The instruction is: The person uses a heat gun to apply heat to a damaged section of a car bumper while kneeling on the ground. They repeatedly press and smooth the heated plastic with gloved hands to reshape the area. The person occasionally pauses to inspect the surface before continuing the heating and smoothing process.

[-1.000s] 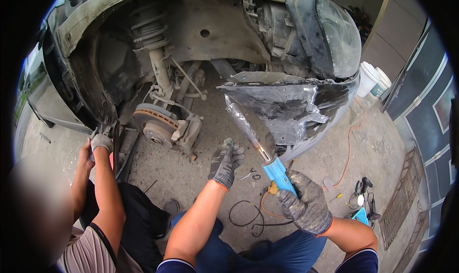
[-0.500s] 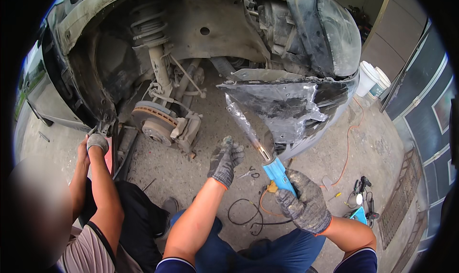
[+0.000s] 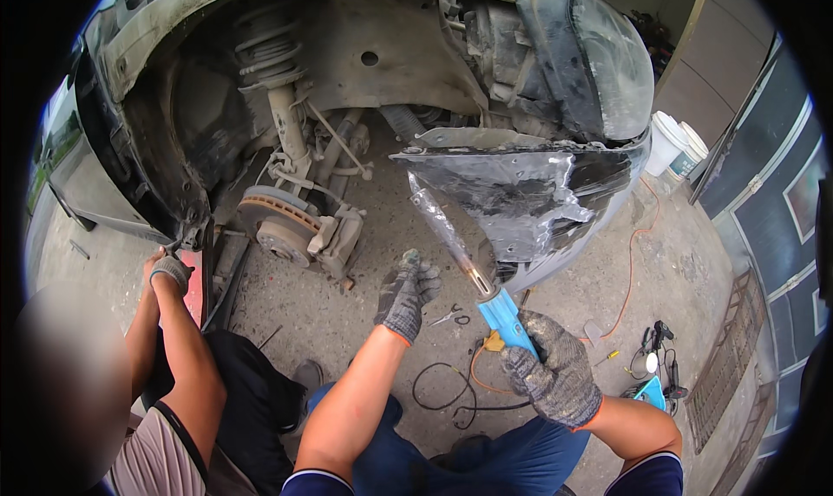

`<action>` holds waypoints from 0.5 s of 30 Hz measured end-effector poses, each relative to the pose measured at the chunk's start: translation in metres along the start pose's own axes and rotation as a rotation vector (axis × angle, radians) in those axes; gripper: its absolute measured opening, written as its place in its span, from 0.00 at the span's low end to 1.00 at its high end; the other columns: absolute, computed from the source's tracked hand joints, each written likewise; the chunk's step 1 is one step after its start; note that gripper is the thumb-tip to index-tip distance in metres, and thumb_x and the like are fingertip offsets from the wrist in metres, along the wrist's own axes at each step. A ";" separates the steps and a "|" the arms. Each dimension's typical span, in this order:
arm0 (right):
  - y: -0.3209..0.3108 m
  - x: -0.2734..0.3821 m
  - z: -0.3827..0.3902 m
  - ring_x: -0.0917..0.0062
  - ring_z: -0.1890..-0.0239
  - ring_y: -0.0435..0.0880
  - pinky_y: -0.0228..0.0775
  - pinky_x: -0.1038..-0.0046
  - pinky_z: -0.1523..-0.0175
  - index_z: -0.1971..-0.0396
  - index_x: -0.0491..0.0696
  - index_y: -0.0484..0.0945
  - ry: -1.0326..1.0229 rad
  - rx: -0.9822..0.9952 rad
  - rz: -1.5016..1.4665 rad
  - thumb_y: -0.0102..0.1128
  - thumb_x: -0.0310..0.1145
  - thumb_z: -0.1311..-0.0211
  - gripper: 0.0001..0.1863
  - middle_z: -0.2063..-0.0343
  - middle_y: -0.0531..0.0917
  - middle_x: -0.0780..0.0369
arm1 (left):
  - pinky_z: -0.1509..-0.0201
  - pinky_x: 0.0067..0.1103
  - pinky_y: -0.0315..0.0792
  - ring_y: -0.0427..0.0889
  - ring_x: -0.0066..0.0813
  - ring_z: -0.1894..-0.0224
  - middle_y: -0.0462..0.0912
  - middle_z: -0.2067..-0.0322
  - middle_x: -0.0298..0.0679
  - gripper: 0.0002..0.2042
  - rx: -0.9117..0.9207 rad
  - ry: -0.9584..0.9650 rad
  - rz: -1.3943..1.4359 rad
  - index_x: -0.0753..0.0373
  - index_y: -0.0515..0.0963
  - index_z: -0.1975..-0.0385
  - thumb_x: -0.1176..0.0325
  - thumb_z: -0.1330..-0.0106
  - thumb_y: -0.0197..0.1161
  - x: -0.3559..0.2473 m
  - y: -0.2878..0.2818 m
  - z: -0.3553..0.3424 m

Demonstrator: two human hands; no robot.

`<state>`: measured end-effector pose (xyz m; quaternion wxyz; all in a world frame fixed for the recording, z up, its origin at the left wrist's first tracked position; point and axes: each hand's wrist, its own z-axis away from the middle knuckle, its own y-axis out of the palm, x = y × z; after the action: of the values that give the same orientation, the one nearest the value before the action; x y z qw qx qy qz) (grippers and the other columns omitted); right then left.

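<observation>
My right hand (image 3: 555, 379), in a grey work glove, grips the blue handle of a heat gun (image 3: 508, 318). Its metal nozzle (image 3: 444, 231) points up and left, close under the torn black bumper (image 3: 521, 183) of a raised car. My left hand (image 3: 406, 292), also gloved, hovers just left of the nozzle with its fingers loosely curled and nothing in them. It touches neither the gun nor the bumper.
The open wheel arch shows a brake disc (image 3: 273, 227) and a strut with its spring (image 3: 278, 88). A co-worker's gloved hand (image 3: 169, 270) rests at the arch's left edge. Black and orange cables (image 3: 460, 387), scissors (image 3: 447, 316), small tools (image 3: 655, 348) and white buckets (image 3: 677, 140) lie on the concrete.
The co-worker's hand has slid slightly down the arch edge. My two hands and the heat gun have stayed almost where they were.
</observation>
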<state>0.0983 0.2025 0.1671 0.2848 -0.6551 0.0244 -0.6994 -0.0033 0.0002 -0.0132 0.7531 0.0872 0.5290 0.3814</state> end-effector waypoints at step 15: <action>0.000 -0.004 -0.002 0.72 0.63 0.81 0.73 0.72 0.57 0.49 0.41 0.73 -0.007 -0.012 -0.058 0.61 0.40 0.39 0.23 0.63 0.81 0.55 | 0.71 0.23 0.76 0.81 0.27 0.76 0.82 0.74 0.37 0.15 -0.001 -0.021 -0.005 0.59 0.77 0.70 0.52 0.35 0.60 0.000 -0.005 -0.001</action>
<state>0.0959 0.2035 0.1628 0.2603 -0.6599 0.0085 -0.7048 -0.0020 -0.0031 -0.0163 0.7597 0.0893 0.5208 0.3788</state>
